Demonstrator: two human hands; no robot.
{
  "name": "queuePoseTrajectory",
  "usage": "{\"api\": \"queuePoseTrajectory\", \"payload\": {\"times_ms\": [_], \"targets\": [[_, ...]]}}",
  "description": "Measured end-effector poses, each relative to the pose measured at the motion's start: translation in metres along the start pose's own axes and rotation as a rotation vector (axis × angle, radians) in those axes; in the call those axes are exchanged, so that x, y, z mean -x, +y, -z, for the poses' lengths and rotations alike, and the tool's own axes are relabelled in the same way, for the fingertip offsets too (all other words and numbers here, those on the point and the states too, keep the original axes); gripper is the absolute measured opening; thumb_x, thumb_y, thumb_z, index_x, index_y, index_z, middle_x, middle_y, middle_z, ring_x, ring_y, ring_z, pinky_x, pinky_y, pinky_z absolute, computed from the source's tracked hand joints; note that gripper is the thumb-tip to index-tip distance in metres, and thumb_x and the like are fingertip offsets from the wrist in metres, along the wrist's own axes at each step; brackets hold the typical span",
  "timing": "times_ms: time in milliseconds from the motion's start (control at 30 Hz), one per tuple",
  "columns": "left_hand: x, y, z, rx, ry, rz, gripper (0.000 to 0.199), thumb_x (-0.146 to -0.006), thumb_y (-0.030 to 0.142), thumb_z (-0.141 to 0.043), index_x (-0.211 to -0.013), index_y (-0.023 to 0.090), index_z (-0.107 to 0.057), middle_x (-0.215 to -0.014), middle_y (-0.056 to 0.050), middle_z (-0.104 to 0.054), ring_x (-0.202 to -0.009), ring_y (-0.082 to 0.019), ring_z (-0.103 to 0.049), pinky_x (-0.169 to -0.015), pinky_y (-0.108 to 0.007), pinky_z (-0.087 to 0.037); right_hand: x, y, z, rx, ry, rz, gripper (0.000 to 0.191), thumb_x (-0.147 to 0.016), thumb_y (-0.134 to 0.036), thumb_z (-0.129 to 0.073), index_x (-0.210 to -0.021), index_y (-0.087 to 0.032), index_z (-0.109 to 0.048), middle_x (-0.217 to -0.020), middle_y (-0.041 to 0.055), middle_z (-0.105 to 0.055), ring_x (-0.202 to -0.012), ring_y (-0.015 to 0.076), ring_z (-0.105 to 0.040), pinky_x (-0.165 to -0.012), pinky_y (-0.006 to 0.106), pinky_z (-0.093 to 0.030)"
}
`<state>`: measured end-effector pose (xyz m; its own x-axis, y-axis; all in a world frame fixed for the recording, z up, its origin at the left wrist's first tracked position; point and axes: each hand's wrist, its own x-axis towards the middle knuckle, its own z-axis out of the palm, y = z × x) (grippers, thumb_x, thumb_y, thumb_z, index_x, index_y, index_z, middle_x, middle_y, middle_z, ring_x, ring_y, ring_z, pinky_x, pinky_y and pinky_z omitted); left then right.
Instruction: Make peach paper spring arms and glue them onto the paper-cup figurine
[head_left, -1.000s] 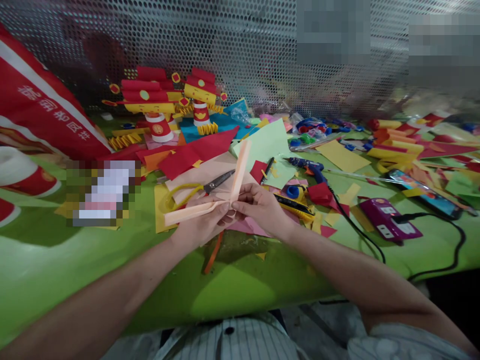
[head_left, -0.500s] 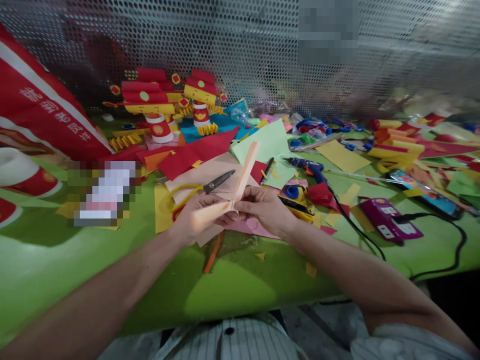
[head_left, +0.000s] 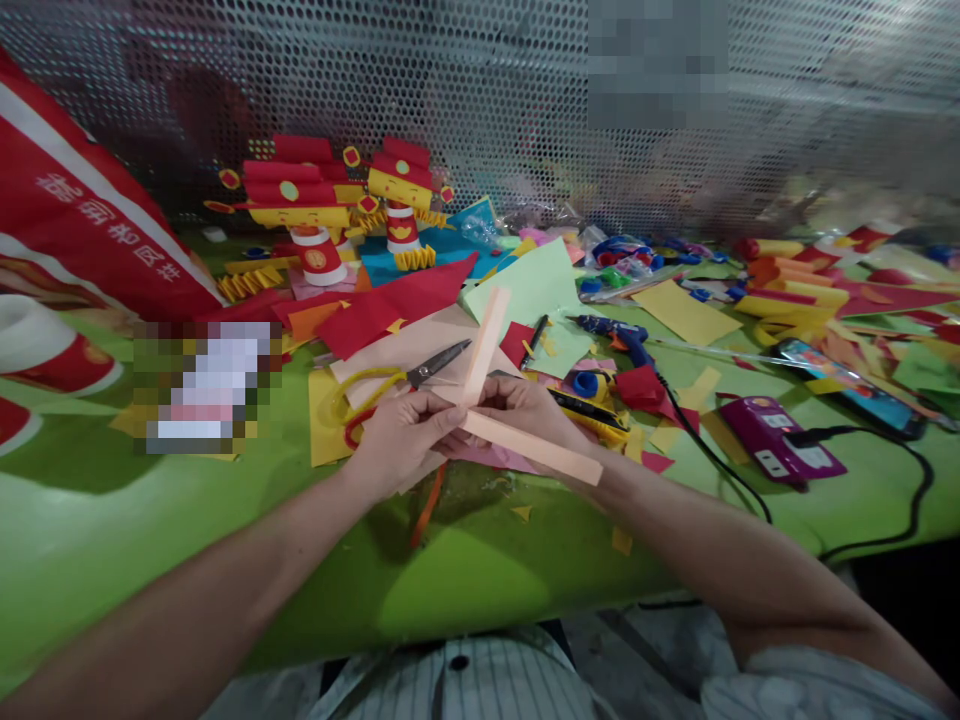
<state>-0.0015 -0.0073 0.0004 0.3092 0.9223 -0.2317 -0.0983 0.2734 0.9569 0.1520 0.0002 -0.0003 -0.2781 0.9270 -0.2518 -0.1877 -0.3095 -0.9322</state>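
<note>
Two peach paper strips (head_left: 534, 447) cross at a corner between my hands, one pointing away from me, the other lying to the right over my right wrist. My left hand (head_left: 409, 432) is closed, with thumb and fingers pinching the corner where the strips meet. My right hand (head_left: 529, 412) is closed around the same corner from the other side, its fingertips partly hidden behind the paper. Just beyond my left hand lie scissors (head_left: 439, 363) with yellow and red handles, on a pale pink sheet (head_left: 375, 345). A narrow orange strip (head_left: 427, 508) lies below my hands.
Red-and-yellow paper figures (head_left: 319, 255) on cups stand at the back left. A blue glue gun (head_left: 619, 332) lies right of centre, its black cord running to a purple power socket (head_left: 784, 440). A phone (head_left: 847, 385) and paper scraps lie at right; white-and-red cups (head_left: 56, 345) at left.
The near paper strip has swung from the left, over my left hand, to the right across my right wrist. My left thumb now presses on the fold.
</note>
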Motion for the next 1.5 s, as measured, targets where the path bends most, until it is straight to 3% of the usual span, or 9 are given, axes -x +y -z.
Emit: {"api": "queuePoseTrajectory", "payload": {"times_ms": [467, 633, 733, 900, 1033, 1300, 1400, 1500], "targets": [[0.002, 0.003, -0.004, -0.070, 0.089, -0.025, 0.021, -0.070, 0.032, -0.065, -0.064, 0.015, -0.054, -0.051, 0.003, -0.060, -0.047, -0.010, -0.059, -0.050, -0.021, -0.051, -0.003, 0.010, 0.000, -0.104, 0.008, 0.044, 0.040, -0.043, -0.036, -0.084, -0.067, -0.012, -0.063, -0.059, 0.0003, -0.066, -0.049, 0.0098, -0.060, -0.050, 0.021, -0.050], [0.002, 0.003, 0.000, -0.289, 0.098, -0.136, 0.020, -0.075, 0.033, -0.057, -0.065, 0.016, -0.055, -0.053, 0.002, -0.060, -0.047, -0.010, -0.058, -0.046, -0.020, -0.048, -0.002, 0.002, 0.005, -0.170, -0.172, -0.007, 0.037, -0.062, -0.047, -0.073, -0.074, -0.012, -0.066, -0.065, 0.0048, -0.070, -0.057, 0.0158, -0.065, -0.062, 0.031, -0.056], [0.004, 0.004, 0.002, -0.440, 0.097, -0.202, 0.019, -0.076, 0.030, -0.054, -0.063, 0.017, -0.054, -0.052, 0.003, -0.059, -0.045, -0.009, -0.055, -0.045, -0.018, -0.045, -0.003, 0.000, 0.008, -0.182, -0.225, -0.050, 0.040, -0.065, -0.051, -0.069, -0.074, -0.012, -0.067, -0.065, 0.0046, -0.070, -0.060, 0.0162, -0.066, -0.061, 0.029, -0.056], [0.005, 0.003, 0.002, -0.588, 0.069, -0.216, 0.021, -0.077, 0.033, -0.051, -0.063, 0.017, -0.054, -0.055, 0.001, -0.061, -0.050, -0.011, -0.056, -0.049, -0.020, -0.046, -0.003, -0.001, 0.007, -0.123, -0.253, -0.091, 0.029, -0.055, -0.028, -0.081, -0.075, -0.012, -0.067, -0.066, 0.0008, -0.070, -0.061, 0.0116, -0.065, -0.065, 0.024, -0.054], [0.004, 0.003, 0.003, -0.498, 0.005, -0.101, 0.021, -0.075, 0.036, -0.051, -0.064, 0.017, -0.053, -0.055, 0.001, -0.059, -0.048, -0.011, -0.054, -0.046, -0.021, -0.045, -0.002, -0.001, 0.006, -0.071, -0.258, -0.105, 0.027, -0.054, -0.027, -0.080, -0.073, -0.013, -0.067, -0.065, -0.0006, -0.069, -0.061, 0.0113, -0.064, -0.069, 0.026, -0.053], [0.004, 0.009, 0.005, -0.589, -0.060, -0.087, 0.020, -0.072, 0.033, -0.050, -0.062, 0.017, -0.057, -0.054, 0.000, -0.059, -0.048, -0.011, -0.052, -0.045, -0.021, -0.043, -0.006, 0.009, 0.013, 0.101, -0.241, 0.039, 0.022, -0.059, -0.025, -0.076, -0.077, -0.014, -0.068, -0.077, 0.0013, -0.071, -0.070, 0.0134, -0.065, -0.071, 0.028, -0.051], [0.004, 0.009, 0.005, -0.598, -0.046, -0.068, 0.022, -0.073, 0.034, -0.050, -0.061, 0.017, -0.057, -0.052, 0.000, -0.058, -0.046, -0.011, -0.052, -0.046, -0.022, -0.044, -0.006, 0.010, 0.014, 0.267, -0.204, 0.130, 0.021, -0.064, -0.027, -0.071, -0.080, -0.013, -0.068, -0.081, 0.0037, -0.071, -0.074, 0.0159, -0.065, -0.071, 0.030, -0.052], [0.003, 0.009, 0.005, -0.549, -0.040, -0.019, 0.019, -0.073, 0.031, -0.050, -0.061, 0.017, -0.056, -0.051, 0.001, -0.058, -0.044, -0.011, -0.053, -0.045, -0.022, -0.044, -0.002, 0.008, 0.014, 0.558, -0.081, 0.294, 0.020, -0.071, -0.030, -0.065, -0.080, -0.012, -0.069, -0.080, 0.0063, -0.071, -0.073, 0.0178, -0.065, -0.066, 0.029, -0.051]]}}
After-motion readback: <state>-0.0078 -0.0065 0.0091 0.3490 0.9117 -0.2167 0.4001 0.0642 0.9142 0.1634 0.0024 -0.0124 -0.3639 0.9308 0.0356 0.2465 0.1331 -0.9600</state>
